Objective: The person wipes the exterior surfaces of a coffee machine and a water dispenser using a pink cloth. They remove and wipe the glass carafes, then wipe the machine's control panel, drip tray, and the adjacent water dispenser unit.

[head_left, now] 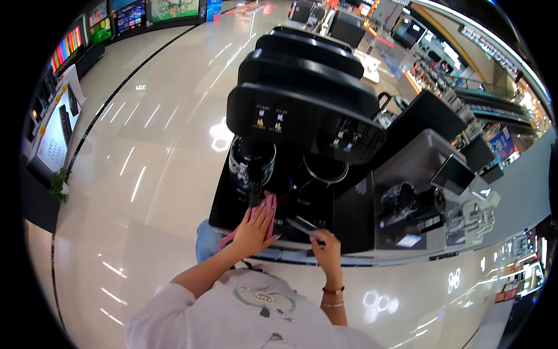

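Note:
My left hand (pixel 257 229) lies flat over a pink cloth (pixel 270 203), pressing it to a glossy black countertop (pixel 320 216). Just beyond the fingertips is the dark handle of a glass kettle (pixel 235 163), which stands under a black appliance with a touch panel (pixel 279 111). In my right hand (pixel 327 251) is a thin, flat, partly clear piece (pixel 303 225), perhaps a label holder, tilted above the counter's front edge. A round metal rim (pixel 327 179) sits under the panel's right half. The cloth's middle is hidden by my left hand.
Behind the panel rise more black appliance tops (pixel 305 43). On the right stand a glass pot (pixel 399 198), a small tablet-like screen (pixel 453 174) and white stands (pixel 473 220). Glossy tiled floor (pixel 174 109) lies left. Lit display screens (pixel 174 9) line the far wall.

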Motion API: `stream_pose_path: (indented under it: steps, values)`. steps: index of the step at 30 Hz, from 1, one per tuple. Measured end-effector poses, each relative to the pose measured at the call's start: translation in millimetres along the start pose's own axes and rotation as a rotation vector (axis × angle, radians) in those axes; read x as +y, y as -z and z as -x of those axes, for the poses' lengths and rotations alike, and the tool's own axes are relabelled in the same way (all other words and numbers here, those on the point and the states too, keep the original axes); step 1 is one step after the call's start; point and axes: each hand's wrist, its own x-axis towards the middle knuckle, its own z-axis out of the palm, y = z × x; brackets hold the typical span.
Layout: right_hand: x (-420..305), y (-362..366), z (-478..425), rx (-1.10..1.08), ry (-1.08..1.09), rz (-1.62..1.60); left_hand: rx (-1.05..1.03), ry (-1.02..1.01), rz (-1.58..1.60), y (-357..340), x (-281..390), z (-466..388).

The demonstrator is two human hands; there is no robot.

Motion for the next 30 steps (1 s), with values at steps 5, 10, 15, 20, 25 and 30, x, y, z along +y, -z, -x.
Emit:
stream_pose_path:
  steps: [5,10,15,20,25,30]
  values:
    - [-8,5,-2,-0.017,-0.243,-0.350,0.018,0.004,0.025,0,0,2]
    - [-11,-1,-21,0.077,-0.274,-0.733,0.042,-0.015,-0.028,2,0,2]
    - [-3,-17,-41,0.032,-0.302,-0.829,0.048,-0.016,0.013,2,0,2]
    - [-2,-39,-58,-0.025,-0.466,-0.855,0.027,0.011,0.002,4,0,3]
    - [-15,-55,-69,0.130,-0.362,-0.553,0.020,0.012,0.028,4,0,-1]
    - [-16,-60,-77,0.167,-0.256,-0.418,0.031,-0.003,0.022,3,1,-1]
